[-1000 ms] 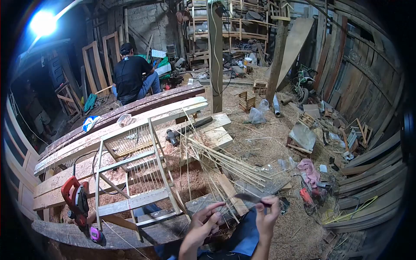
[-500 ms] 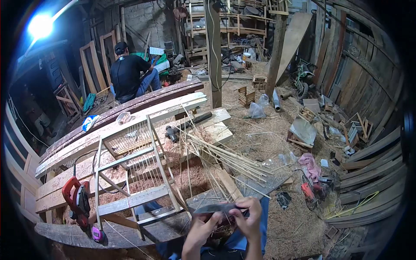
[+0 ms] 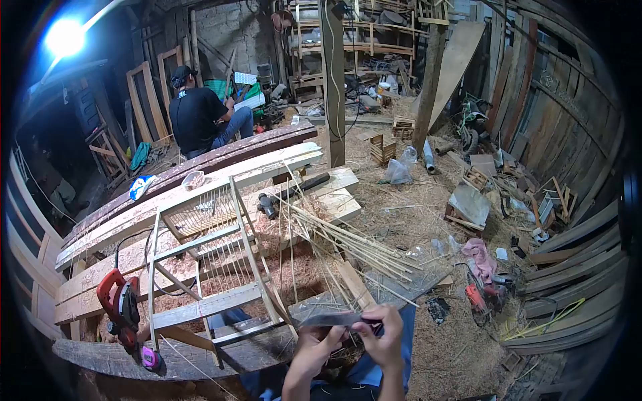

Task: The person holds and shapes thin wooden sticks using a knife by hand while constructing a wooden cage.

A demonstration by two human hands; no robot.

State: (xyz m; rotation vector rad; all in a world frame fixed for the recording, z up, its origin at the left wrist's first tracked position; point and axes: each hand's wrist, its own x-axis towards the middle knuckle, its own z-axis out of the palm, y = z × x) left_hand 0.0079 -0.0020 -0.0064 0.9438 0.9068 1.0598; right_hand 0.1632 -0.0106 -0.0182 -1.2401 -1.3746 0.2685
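Observation:
A knife with a broad dark blade lies level in front of me, its tip toward the left. My right hand is closed around its handle end. My left hand is closed just below the blade, fingers pressed together near its edge. What the left fingers pinch is too small and blurred to make out. Beyond my hands stands a wooden frame strung with thin upright sticks. To its right lies a loose pile of thin bamboo sticks.
A red power planer and a pink tape measure sit at the bench's left. A hammer rests on planks behind the frame. On the shavings-covered floor lies a red power tool. Another person sits at the back left.
Both hands stay nearly in place, with the knife shifted very slightly. The seated person's head and arm have moved a little.

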